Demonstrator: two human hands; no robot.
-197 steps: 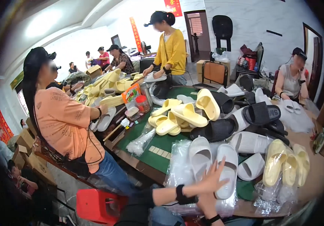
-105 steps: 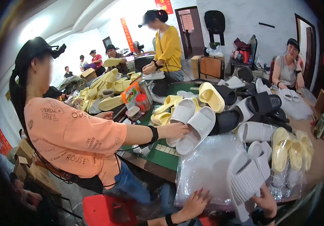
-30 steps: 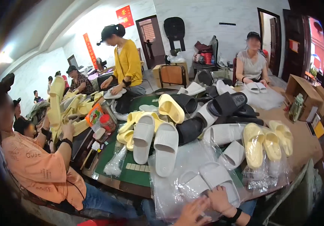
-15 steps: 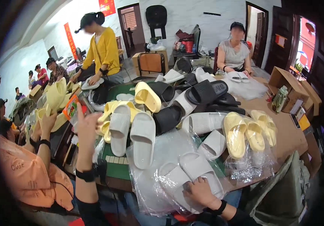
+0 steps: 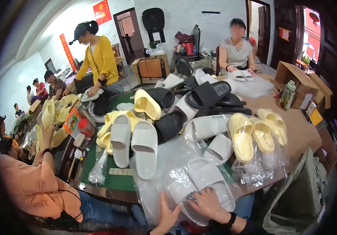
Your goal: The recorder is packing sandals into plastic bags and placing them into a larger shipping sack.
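Observation:
A pair of light grey slides (image 5: 205,172) lies side by side inside a clear plastic bag (image 5: 149,192) at the table's near edge. My right hand (image 5: 208,203) is on the pair, its fingers curled over the right-hand slide at the foot opening. Beside the left-hand slide is my left hand (image 5: 169,214), thumb and fingers apart, close to the bag's near side. Nothing shows in its grasp. Just beyond, another grey pair (image 5: 144,150) rests against the heap, and a single grey slide (image 5: 218,150) lies to the right.
Black slides (image 5: 211,94) and yellow ones fill the table's middle. Bagged yellow slides (image 5: 241,137) lie right, near a glass bottle (image 5: 288,94) and a cardboard box (image 5: 298,84). A co-worker in orange (image 5: 39,188) sits close at left; others work across the table.
My left hand has come down from its raised place at the left to beside the bagged grey slides. My right hand has stayed on them. The view has shifted slightly.

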